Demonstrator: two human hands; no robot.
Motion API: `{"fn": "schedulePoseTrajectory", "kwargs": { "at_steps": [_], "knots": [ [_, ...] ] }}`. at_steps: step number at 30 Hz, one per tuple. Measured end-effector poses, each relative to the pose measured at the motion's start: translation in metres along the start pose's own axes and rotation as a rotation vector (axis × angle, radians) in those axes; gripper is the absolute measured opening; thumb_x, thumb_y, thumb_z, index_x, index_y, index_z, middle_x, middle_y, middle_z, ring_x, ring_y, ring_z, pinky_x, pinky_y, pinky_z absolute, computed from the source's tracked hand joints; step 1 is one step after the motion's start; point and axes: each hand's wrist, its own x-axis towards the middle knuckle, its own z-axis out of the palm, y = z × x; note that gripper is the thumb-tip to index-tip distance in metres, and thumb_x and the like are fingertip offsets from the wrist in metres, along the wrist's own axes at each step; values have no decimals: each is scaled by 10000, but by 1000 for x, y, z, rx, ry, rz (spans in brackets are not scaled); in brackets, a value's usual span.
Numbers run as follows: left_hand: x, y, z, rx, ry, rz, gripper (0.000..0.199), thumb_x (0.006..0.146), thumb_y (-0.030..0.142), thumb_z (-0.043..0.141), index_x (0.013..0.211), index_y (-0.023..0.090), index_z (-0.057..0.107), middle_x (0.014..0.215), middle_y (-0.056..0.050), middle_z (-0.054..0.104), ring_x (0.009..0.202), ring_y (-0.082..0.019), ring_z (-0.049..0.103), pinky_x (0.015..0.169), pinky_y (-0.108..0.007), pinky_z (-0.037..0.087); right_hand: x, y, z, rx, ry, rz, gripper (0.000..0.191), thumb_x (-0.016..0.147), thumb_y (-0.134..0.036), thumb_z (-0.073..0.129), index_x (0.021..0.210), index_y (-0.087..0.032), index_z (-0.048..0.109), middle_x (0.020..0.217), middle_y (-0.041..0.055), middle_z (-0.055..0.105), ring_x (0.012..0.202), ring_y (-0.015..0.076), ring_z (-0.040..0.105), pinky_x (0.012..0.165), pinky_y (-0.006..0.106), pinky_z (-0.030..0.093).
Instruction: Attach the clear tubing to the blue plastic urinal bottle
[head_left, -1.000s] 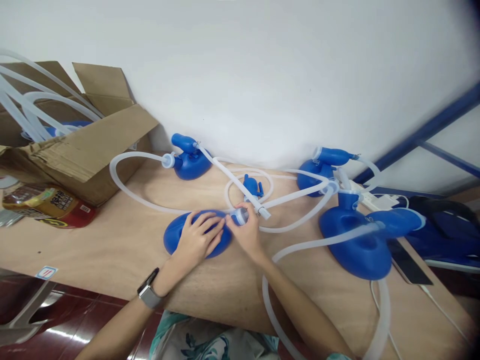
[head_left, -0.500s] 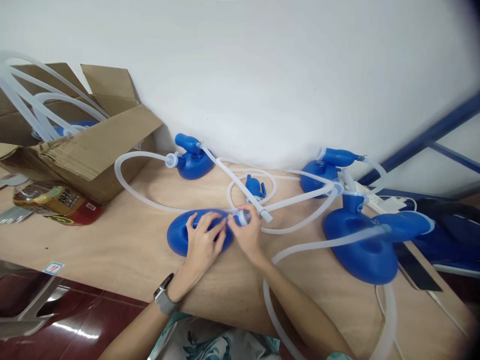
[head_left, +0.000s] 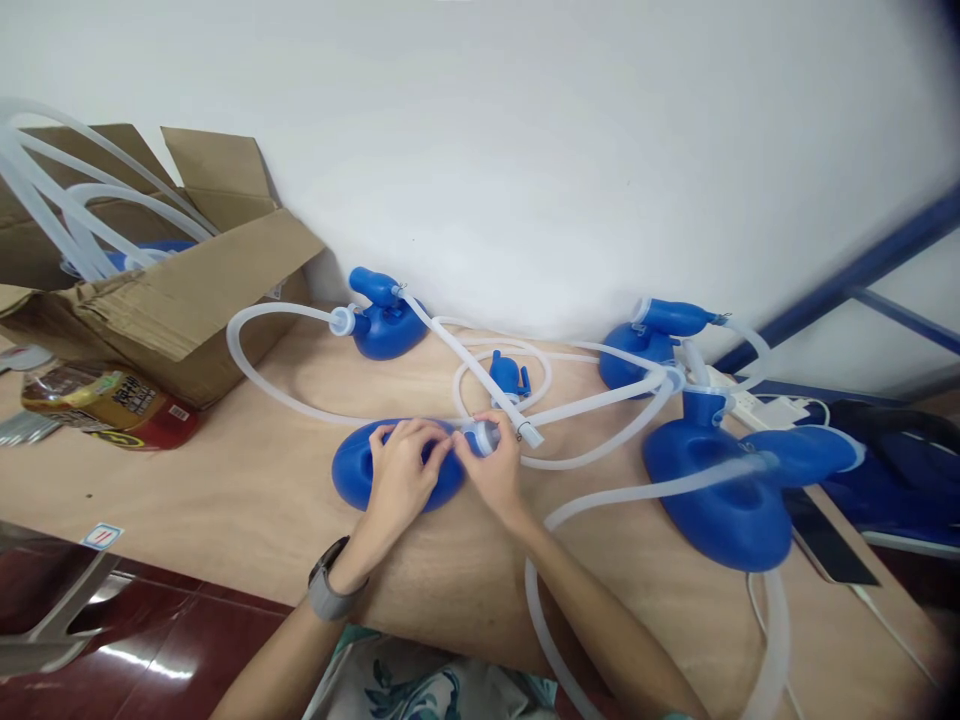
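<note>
Both hands at a blue plastic bottle lying on the wooden table.
The rounded, glossy blue plastic bottle (head_left: 351,468) lies near the front edge of the pale wood-grain table (head_left: 300,520), body beneath the left hand (head_left: 403,470), apparently to keep it from rolling. Left fingers curl over its top; whether they grip cannot be told. Right hand (head_left: 496,478) pinches the translucent white collar (head_left: 487,436) at the neck between thumb and fingers, likely for fine control. Forearms converge from the near side, wrists low, fingertips nearly meeting beside the neck.
</note>
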Motion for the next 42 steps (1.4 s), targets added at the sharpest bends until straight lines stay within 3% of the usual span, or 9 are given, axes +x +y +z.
{"fn": "schedulePoseTrajectory", "kwargs": {
  "at_steps": [11, 21, 24, 28, 30, 32, 34, 37, 42],
  "knots": [
    [13, 14, -8, 125, -127, -126, 190, 942, 114, 574, 842, 212, 703, 1029, -16, 751, 1029, -261, 659, 946, -483, 307, -2, -4, 3, -5, 16, 2, 304, 865, -417, 686, 1013, -155, 637, 992, 71, 681, 944, 170, 641, 891, 281, 533],
    [19, 14, -16, 175, -240, -138, 218, 1072, 270, 550, 974, 254, 744, 1150, 13, 725, 1095, -231, 645, 941, -480, 289, -2, -2, 4, -37, -9, 54, 365, 856, -468, 678, 1027, -146, 660, 1022, 87, 695, 973, 193, 665, 909, 306, 538],
    [12, 3, -17, 166, -202, -33, 199, 1087, 276, 542, 1059, 264, 739, 1211, 12, 718, 1154, -227, 643, 1017, -490, 291, 5, -10, -15, -112, -220, 166, 531, 875, -541, 665, 1241, -155, 652, 1215, 121, 687, 1126, 251, 668, 1000, 377, 536],
    [5, -15, -22, 174, -215, 107, 198, 1035, 359, 654, 1205, 273, 713, 1306, -15, 695, 1216, -255, 632, 997, -460, 334, 28, -46, -75, -286, -781, 238, 834, 914, -608, 690, 1625, -256, 434, 1499, 130, 567, 1342, 325, 610, 1095, 458, 502],
    [5, -23, -25, 191, -244, 162, 291, 996, 404, 713, 1259, 280, 698, 1335, -27, 686, 1221, -269, 628, 970, -449, 353, 40, -67, -106, -294, -902, 314, 882, 927, -641, 679, 1672, -274, 383, 1155, 92, 722, 1059, 271, 727, 977, 413, 549],
    [4, -29, -28, 213, -248, 197, 315, 990, 413, 721, 1277, 283, 694, 1341, -29, 686, 1215, -270, 633, 974, -448, 364, 49, -80, -125, -189, -849, 423, 839, 986, -691, 569, 1688, -292, 342, 894, 26, 703, 709, 187, 693, 785, 346, 564],
    [2, -34, -31, 226, -241, 215, 316, 991, 418, 720, 1276, 283, 697, 1338, -29, 691, 1213, -270, 640, 977, -446, 375, 54, -82, -130, -230, -635, 369, 778, 991, -695, 564, 1646, -300, 424, 870, 19, 676, 673, 167, 649, 749, 336, 551],
    [0, -37, -33, 245, -239, 223, 317, 988, 411, 720, 1276, 280, 699, 1344, -33, 693, 1218, -279, 648, 970, -447, 393, 59, -68, -120, -422, -428, 108, 689, 942, -601, 705, 1547, -295, 579, 1131, 77, 674, 1013, 231, 669, 964, 413, 544],
    [3, -36, -35, 269, -299, 198, 332, 1005, 437, 684, 1302, 288, 688, 1382, -47, 677, 1255, -298, 636, 982, -466, 425, 67, -49, -101, -405, -654, -111, 473, 1018, -354, 637, 1484, -278, 655, 1184, 87, 654, 1105, 223, 621, 1062, 438, 509]
  ]
}}
